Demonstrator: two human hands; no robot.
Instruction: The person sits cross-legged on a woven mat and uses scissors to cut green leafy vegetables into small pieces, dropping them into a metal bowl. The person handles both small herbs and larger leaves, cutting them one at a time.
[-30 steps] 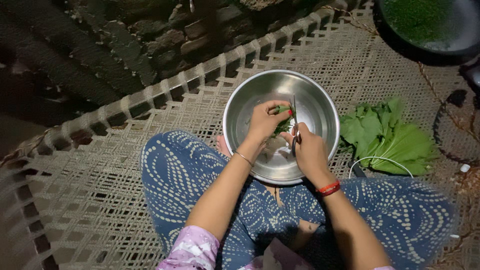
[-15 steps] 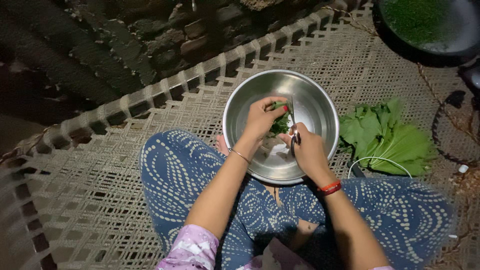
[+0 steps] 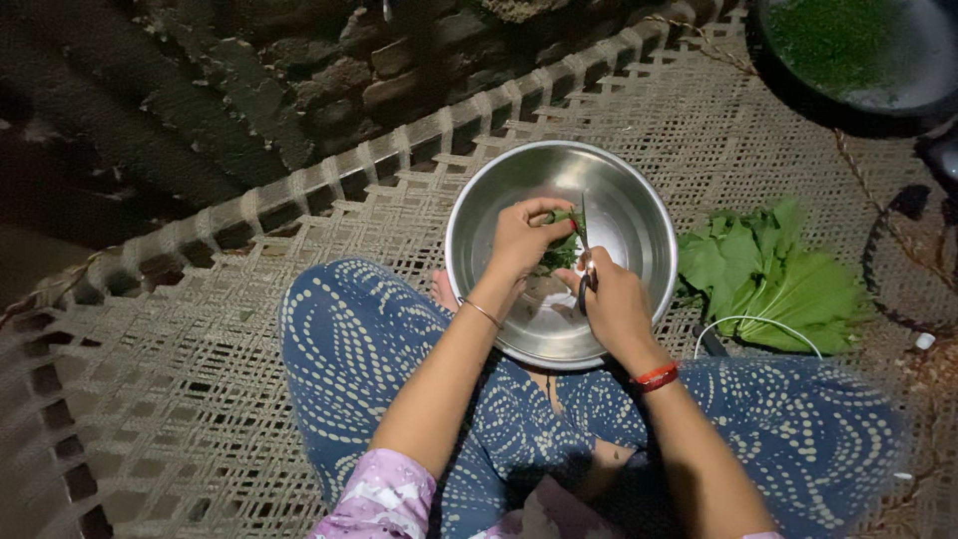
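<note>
Green leaves sit pinched in your left hand over the steel bowl, touching the upright knife gripped in your right hand.

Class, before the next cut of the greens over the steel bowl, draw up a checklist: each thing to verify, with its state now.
1. Left hand grips the green leaves: ok.
2. Right hand holds the knife, blade pointing away from the body: ok.
3. Fingertips clear of the blade edge: cannot tell.
4. Work held above the steel bowl: ok.
5. Bowl resting steady on the woven cot: cannot tell.
6. More leaves in the leaf pile at the right: ok.
</note>
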